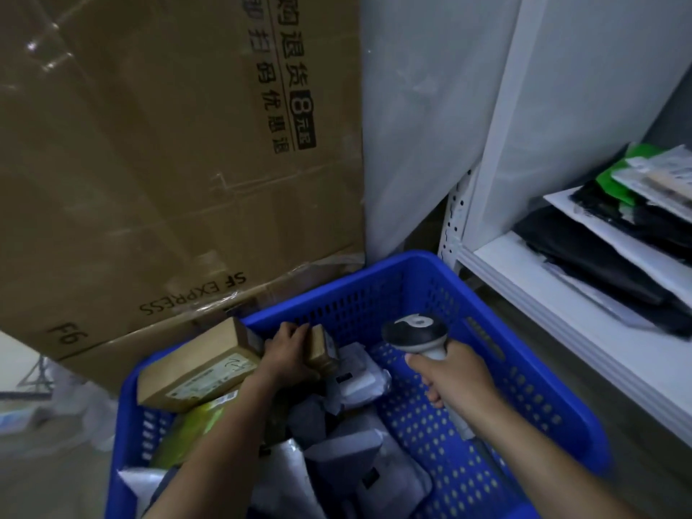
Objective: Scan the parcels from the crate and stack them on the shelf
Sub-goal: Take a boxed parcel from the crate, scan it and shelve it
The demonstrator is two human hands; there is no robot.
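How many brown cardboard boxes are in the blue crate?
2: a long box at the far-left corner, a small box in the left hand. Others may be hidden.

A large brown cardboard carton [149, 162] with black print leans against a pale grey wall [419, 106], beside a white metal shelf unit [531, 279]. Dim light, grey floor [48, 466].

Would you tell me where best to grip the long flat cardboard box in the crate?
I'd grip the long flat cardboard box across its narrow width near the middle, from above: its broad labelled face lies exposed, resting on a green parcel.
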